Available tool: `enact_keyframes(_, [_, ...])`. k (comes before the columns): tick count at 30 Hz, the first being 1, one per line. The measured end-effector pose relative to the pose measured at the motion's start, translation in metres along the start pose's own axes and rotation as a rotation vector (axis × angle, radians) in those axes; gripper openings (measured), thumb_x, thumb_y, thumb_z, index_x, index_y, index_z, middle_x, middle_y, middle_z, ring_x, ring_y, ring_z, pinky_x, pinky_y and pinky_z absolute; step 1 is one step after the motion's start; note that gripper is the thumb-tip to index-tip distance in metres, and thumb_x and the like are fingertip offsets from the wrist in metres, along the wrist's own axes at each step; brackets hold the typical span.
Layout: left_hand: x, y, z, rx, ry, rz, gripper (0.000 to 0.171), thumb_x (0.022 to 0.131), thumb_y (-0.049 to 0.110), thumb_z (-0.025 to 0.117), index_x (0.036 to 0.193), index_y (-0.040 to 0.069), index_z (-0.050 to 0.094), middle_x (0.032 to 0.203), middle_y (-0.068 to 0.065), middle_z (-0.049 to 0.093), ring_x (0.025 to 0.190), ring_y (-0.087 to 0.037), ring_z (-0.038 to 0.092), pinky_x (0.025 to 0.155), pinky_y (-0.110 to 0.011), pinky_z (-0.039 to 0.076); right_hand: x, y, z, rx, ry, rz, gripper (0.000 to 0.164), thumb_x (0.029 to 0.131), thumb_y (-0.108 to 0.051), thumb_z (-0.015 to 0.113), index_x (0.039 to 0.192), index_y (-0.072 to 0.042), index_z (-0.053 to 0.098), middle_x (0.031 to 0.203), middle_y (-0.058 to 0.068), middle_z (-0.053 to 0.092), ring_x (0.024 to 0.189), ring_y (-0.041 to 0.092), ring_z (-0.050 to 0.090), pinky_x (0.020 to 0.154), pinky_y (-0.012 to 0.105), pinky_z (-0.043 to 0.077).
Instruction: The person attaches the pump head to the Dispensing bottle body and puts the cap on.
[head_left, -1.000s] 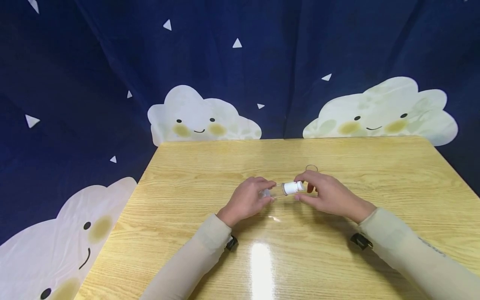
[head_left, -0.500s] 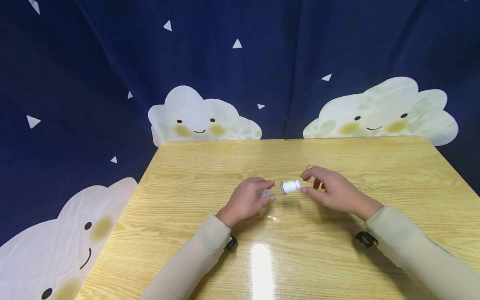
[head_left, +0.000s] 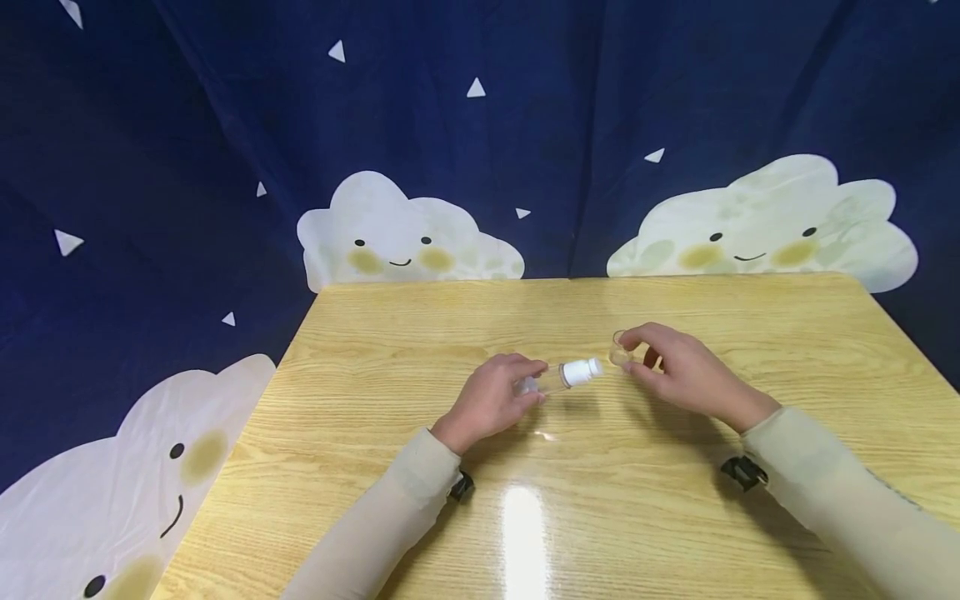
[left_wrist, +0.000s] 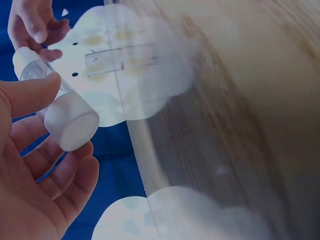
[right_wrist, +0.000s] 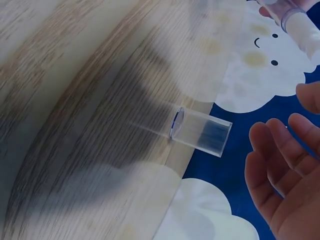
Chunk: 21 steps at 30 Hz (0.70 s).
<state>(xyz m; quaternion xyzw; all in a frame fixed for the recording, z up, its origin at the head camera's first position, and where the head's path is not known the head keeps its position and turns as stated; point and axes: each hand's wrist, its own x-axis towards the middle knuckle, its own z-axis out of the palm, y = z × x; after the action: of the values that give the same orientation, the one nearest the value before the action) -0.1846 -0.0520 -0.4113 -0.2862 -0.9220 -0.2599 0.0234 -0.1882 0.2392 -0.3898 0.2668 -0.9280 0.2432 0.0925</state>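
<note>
My left hand [head_left: 491, 402] holds a small clear bottle [head_left: 579, 372] with a white neck over the table, its neck tilted toward the right hand. Thumb and fingers lie on opposite sides of the bottle, near its whitish base [left_wrist: 72, 122] in the left wrist view. A clear tubular cap [head_left: 619, 353] stands upright on the table past the bottle's neck. My right hand [head_left: 678, 371] is beside that cap, with thumb and fingers spread apart. In the right wrist view a gap shows between the right fingers [right_wrist: 260, 137] and the clear cap [right_wrist: 202, 132].
A light wooden table [head_left: 420, 321] lies under both hands, with a bright glare streak near its front. Behind and to the left hangs a dark blue curtain [head_left: 450, 133] printed with white clouds and triangles.
The right hand has left the bottle's neck and moved right and slightly farther away, beside the clear cap. The left hand and bottle stay almost in place.
</note>
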Motion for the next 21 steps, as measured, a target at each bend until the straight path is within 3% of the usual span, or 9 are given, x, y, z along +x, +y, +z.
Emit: enact_keyframes(21, [-0.003, -0.001, 0.000, -0.003, 0.009, 0.020, 0.042, 0.088, 0.023, 0.076, 0.127, 0.011, 0.068, 0.116, -0.003, 0.073, 0.103, -0.019, 0.067, 0.087, -0.033, 0.055, 0.009, 0.016, -0.004, -0.082, -0.041, 0.103, 0.032, 0.090, -0.015, 0.070, 0.118, -0.003, 0.063, 0.112, 0.014, 0.068, 0.079, 0.020, 0.062, 0.068, 0.034, 0.049])
